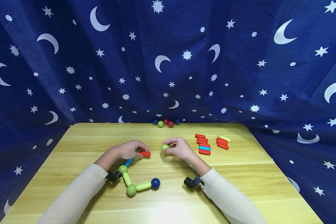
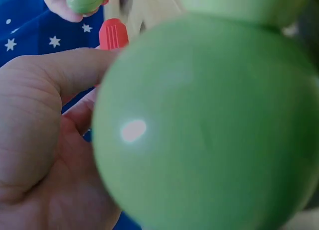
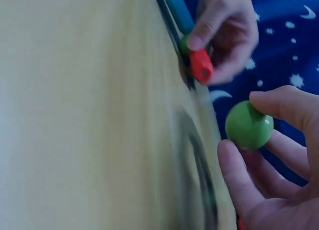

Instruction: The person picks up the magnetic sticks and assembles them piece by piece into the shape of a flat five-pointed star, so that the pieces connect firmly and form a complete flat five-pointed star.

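My left hand (image 1: 130, 150) pinches the joint where a red rod (image 1: 146, 154) meets a green ball, mostly hidden by the fingers. From that joint a chain runs toward me: a blue rod (image 1: 129, 162), a green ball (image 1: 123, 169), a light green rod (image 1: 127, 179), another green ball (image 1: 131, 190), a second light green rod (image 1: 143, 186) and a dark blue ball (image 1: 155, 183). A large green ball (image 2: 209, 125) fills much of the left wrist view. Thumb and fingers of my right hand (image 1: 182, 147) hold a loose green ball (image 3: 249, 125), apart from the red rod's free end.
Several red, blue, and green balls (image 1: 170, 124) sit at the table's back edge. To the right lie a stack of red rods (image 1: 204, 152) with one blue rod (image 1: 204, 148), and more red rods (image 1: 222, 146) beside a yellow-green rod (image 1: 225, 138). A starry curtain (image 1: 168, 77) hangs behind.
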Tool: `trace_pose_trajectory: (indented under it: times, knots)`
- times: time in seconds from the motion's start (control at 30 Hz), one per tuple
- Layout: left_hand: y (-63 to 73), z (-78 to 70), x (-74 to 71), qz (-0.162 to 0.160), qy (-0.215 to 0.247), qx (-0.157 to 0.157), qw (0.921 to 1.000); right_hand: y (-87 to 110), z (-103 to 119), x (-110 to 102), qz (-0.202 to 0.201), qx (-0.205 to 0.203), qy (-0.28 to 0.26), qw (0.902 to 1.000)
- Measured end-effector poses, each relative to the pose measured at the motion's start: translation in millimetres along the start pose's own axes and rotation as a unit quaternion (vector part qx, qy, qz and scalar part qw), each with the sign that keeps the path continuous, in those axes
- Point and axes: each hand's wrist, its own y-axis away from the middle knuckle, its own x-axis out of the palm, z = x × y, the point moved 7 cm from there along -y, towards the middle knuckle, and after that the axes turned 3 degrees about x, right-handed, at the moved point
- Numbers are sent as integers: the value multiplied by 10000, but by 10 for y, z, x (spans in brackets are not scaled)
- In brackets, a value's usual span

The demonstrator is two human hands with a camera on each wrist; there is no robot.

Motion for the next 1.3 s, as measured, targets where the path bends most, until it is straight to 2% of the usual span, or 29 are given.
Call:
trace_pose_trajectory:
  times: [0.17,0.3,0.5,0.73,0.93,1.13,1.3]
  knots:
    - [-21,-28,31,57,173,50,9998,116,-9,181,320,-30,52,9995]
    - [-36,-73,50,83,286,208,9993,155,-6,264,362,-106,266,9989]
    - [-67,-56,71,35,451,183,9988,176,10,365,399,-157,489,9979]
    - [-83,-60,54,27,429,379,9984,137,46,451,368,-230,536,9976]
    - [-93,-79,42,72,492,483,9976,138,87,456,279,-249,574,9977]
    - [-116,-71,45,118,448,392,9982,135,79,458,347,-309,586,9972]
    - [-162,-157,57,193,315,416,9985,167,102,367,405,-353,543,9971]
